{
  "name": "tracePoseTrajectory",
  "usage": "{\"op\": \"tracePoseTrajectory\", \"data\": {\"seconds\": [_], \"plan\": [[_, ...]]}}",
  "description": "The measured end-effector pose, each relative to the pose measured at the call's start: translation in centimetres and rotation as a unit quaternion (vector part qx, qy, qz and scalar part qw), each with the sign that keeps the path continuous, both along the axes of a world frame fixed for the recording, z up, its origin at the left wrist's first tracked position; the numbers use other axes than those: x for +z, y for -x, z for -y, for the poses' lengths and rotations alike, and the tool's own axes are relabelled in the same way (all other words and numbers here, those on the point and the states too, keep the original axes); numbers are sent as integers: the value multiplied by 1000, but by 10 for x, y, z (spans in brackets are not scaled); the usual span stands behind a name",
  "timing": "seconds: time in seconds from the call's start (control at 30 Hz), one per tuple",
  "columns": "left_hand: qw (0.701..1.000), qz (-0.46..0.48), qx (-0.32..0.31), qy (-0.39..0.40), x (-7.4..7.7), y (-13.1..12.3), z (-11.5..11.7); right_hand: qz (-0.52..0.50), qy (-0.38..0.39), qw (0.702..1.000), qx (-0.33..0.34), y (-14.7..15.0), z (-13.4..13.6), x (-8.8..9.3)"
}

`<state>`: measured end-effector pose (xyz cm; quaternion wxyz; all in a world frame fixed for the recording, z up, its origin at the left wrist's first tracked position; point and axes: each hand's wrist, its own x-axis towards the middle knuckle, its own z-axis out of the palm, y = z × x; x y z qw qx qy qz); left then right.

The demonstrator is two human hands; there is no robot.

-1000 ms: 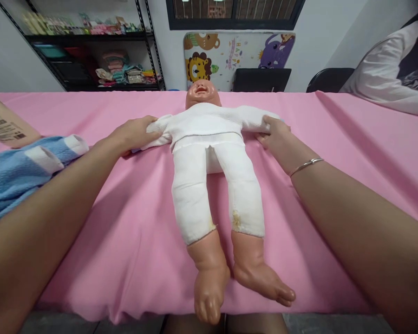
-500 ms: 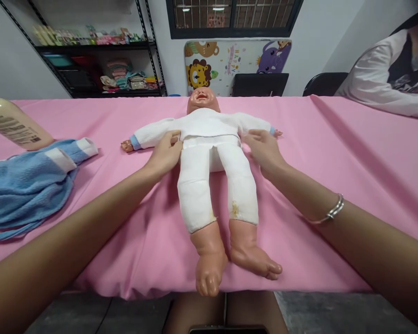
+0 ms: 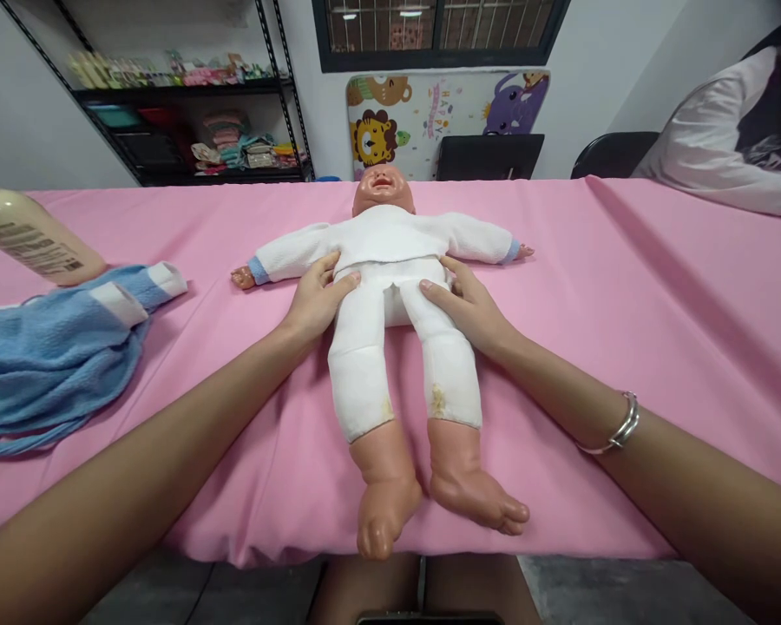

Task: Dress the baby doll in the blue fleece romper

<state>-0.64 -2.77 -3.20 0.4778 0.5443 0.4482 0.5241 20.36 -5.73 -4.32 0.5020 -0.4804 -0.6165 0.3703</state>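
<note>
A baby doll in a white top and white trousers lies on its back on the pink-covered table, arms spread and bare feet toward me. My left hand clasps the doll's hip on the left side, thumb on top at the waistband. On the other hip, my right hand does the same, its thumb lying across the top of the trousers. A silver bangle is on my right wrist.
A blue towel with white trim lies at the left, a beige bottle behind it. Another person's white sleeve rests on the far right of the table. A shelf rack, a play mat and a black chair stand behind.
Both hands left the doll's sleeves and came inward and down to its waist, where they now clasp the hips. The doll's small hands and blue cuffs show again.
</note>
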Motion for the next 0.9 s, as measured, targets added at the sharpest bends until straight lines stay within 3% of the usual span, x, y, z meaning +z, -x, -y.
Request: {"op": "tracePoseTrajectory", "data": {"seconds": [0.17, 0.3, 0.47, 0.6, 0.77, 0.9], "plan": [[999, 0, 34, -1, -4, 7, -7, 3, 3, 1000, -14, -2, 2, -2], [996, -41, 77, 8, -3, 12, -12, 7, 1, 996, -89, -4, -1, -3], [974, -193, 109, -50, 2, 19, -12, 48, -12, 995, -88, -11, -7, -5], [957, -274, 83, -49, -1, 24, -12, 71, -24, 994, -78, -15, -11, -7], [965, -253, 48, -52, -1, 23, -12, 130, -44, 990, -31, -16, -14, -4], [974, -198, 96, -51, 4, 23, -11, 117, -68, 989, -53, -17, -8, 7]]}}
